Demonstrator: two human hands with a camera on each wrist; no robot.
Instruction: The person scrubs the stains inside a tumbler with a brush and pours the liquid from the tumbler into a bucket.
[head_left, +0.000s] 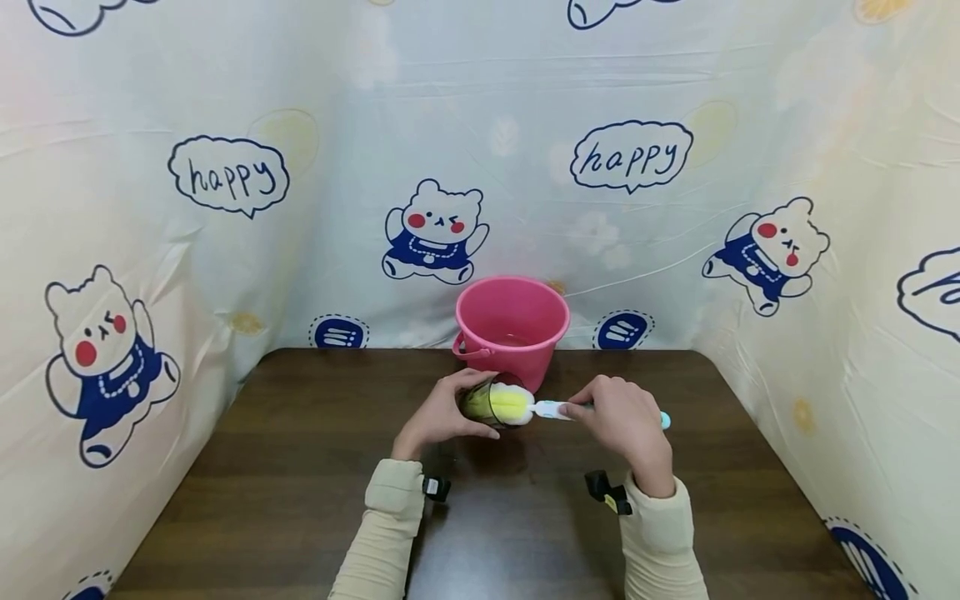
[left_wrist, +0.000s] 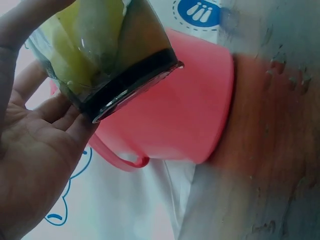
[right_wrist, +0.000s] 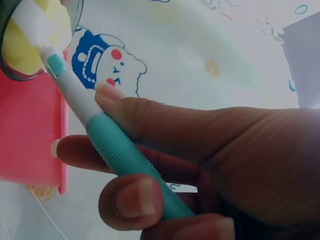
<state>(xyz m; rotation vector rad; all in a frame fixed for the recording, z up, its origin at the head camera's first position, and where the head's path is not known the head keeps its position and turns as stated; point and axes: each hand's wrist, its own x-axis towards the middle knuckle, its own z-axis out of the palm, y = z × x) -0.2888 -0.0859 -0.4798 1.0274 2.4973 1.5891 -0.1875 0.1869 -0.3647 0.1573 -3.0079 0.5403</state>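
My left hand (head_left: 444,410) grips a dark see-through cup (left_wrist: 132,60) tilted on its side, its mouth facing right. Inside the cup sits the yellow and white sponge head of a bottle brush (head_left: 512,403), partly showing at the rim. My right hand (head_left: 621,414) holds the brush by its white and teal handle (right_wrist: 117,142), thumb on one side and fingers curled round the other. Both hands are above the table, just in front of a pink bucket (head_left: 517,354). In the left wrist view the cup's base is wet, with a drop at its edge.
The bucket stands at the table's back edge, its handle hanging at the left. Water drops lie on the dark wooden table (left_wrist: 270,150). A patterned curtain (head_left: 525,100) closes off the back and both sides.
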